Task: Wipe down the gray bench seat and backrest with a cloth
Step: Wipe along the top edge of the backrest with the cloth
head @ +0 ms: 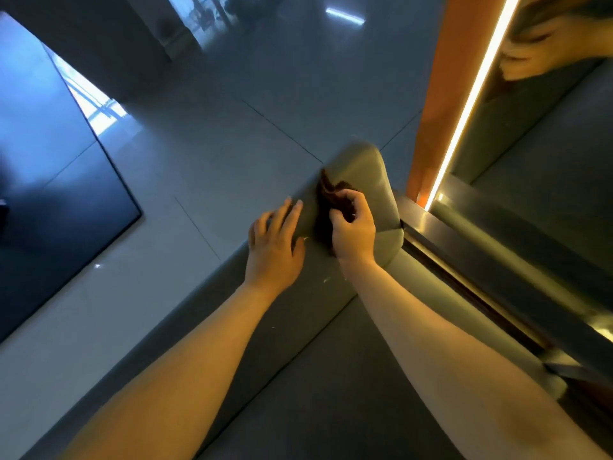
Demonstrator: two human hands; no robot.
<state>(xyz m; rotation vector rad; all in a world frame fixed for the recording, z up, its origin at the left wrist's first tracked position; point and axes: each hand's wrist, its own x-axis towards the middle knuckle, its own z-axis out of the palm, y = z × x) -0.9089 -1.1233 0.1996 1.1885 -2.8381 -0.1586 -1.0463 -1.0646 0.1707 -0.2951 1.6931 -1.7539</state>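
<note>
Okay, I read the dark-brown cloth [332,201] mid-frame as limp: right hand [353,229] pinches it bunched, left hand [273,249] flat-fingered on padded gray bench [373,175].

You have nothing to read here: no lettering, label, brand, number or sign is legible on any surface in view.
</note>
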